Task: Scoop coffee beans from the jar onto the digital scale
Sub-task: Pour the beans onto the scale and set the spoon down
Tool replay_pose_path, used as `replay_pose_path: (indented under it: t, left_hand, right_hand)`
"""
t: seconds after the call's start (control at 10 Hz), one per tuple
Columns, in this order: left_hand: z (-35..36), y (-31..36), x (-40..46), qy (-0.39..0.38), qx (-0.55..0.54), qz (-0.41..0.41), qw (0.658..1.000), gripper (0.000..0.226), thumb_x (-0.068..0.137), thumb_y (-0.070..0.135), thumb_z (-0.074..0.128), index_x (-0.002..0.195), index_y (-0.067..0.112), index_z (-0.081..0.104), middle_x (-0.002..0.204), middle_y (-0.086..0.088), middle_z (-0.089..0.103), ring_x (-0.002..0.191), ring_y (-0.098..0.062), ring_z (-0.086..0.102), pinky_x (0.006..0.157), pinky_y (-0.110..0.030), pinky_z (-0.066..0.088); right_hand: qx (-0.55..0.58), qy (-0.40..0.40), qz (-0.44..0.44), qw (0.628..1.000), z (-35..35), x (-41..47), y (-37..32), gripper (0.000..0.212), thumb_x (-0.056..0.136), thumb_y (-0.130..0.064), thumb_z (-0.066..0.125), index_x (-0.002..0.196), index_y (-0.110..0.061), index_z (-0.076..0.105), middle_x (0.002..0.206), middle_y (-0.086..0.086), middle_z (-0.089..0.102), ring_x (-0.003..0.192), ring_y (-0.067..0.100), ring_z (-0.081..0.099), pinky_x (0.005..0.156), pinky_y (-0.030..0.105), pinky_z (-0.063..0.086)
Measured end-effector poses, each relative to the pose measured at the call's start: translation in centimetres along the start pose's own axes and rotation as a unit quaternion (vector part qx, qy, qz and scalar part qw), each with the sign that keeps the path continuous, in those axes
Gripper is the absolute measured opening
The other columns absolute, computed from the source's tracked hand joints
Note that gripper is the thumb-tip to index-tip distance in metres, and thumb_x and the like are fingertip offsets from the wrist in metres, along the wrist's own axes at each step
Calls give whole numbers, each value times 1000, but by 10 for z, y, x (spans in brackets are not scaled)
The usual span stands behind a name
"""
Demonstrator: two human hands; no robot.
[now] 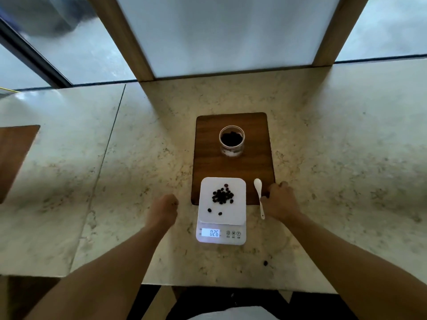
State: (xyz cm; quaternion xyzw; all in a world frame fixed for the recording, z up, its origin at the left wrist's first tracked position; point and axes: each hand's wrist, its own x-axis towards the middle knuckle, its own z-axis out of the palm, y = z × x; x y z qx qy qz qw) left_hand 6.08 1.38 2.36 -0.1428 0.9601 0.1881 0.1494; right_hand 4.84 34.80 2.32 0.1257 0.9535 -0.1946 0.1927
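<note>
**Beans on scale, spoon set down**

Step judged: scooping paused or nearly finished. To do another scoop well, lift the spoon [259, 197] by its handle, dip into the open jar [231, 140], carry it level and tip over the platform centre; one bean [265, 263] lay stray on the surface [115, 181].

Coffee beans [222, 196] sat piled on the digital scale [221, 210], display lit. Jar stood behind on the wooden board [233, 167].

Right hand [280, 199] rested beside the spoon, fingers [283, 184] curled loosely on the board edge, gripping nothing. Left hand [164, 210] was clenched loosely, empty, left of the scale.
</note>
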Motion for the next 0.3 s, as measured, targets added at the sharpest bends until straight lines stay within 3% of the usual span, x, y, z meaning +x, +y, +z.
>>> replay_pose_path:
  t: [0.2, 0.3]
  left_hand:
    - [-1, -1, -17, 7, -17, -8, 1000, 24, 88, -3, 53, 96, 12, 70, 94, -10, 69, 82, -26, 65, 72, -36, 55]
    - [-8, 8, -12, -7, -23, 13, 1000, 22, 91, 0, 51, 98, 16, 66, 97, -8, 65, 81, -23, 61, 61, -32, 49]
  right_hand:
    - [-25, -37, -20, 999, -10, -5, -1, 37, 90, -35, 58, 112, -5, 61, 120, 20, 54, 107, 34, 55, 93, 41, 47]
    - [-8, -63, -10, 998, -17, -8, -4, 36, 92, -33, 59, 115, -5, 59, 122, 20, 53, 106, 34, 56, 93, 41, 48]
